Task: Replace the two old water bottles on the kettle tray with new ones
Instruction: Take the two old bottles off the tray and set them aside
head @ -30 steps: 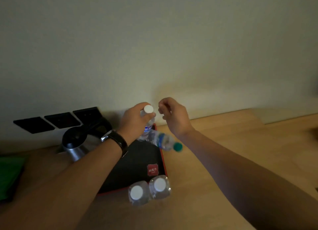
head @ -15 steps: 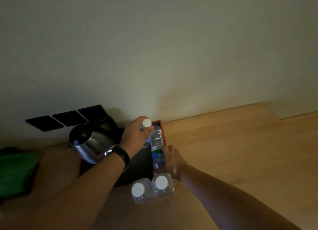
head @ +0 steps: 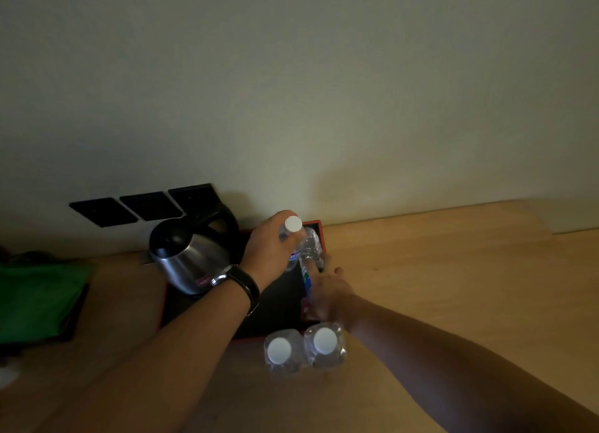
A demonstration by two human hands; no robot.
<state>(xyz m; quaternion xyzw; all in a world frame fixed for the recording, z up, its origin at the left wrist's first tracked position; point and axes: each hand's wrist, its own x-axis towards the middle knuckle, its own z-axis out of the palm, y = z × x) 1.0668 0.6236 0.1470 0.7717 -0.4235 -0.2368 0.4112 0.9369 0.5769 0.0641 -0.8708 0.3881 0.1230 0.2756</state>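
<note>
A black tray with a red rim [head: 278, 309] holds a steel kettle [head: 189, 257] on a wooden desk. My left hand [head: 270, 246] grips an upright white-capped water bottle [head: 293, 225] at the tray's far right corner. A second bottle with a green-blue label [head: 309, 257] lies on its side along the tray's right edge, and my right hand [head: 327, 295] is closed over its near end. Two white-capped bottles, one at the left [head: 279, 351] and one at the right [head: 325, 343], stand side by side on the desk just in front of the tray.
Three black wall sockets [head: 142, 205] sit behind the kettle. A green cloth [head: 39, 299] lies at the left of the desk. Bare wooden desk top [head: 453, 286] stretches to the right of the tray, up to the wall.
My right hand came down from beside the left hand onto the lying bottle, which turned to lie along the tray's right edge. My left hand kept its grip on the upright bottle.
</note>
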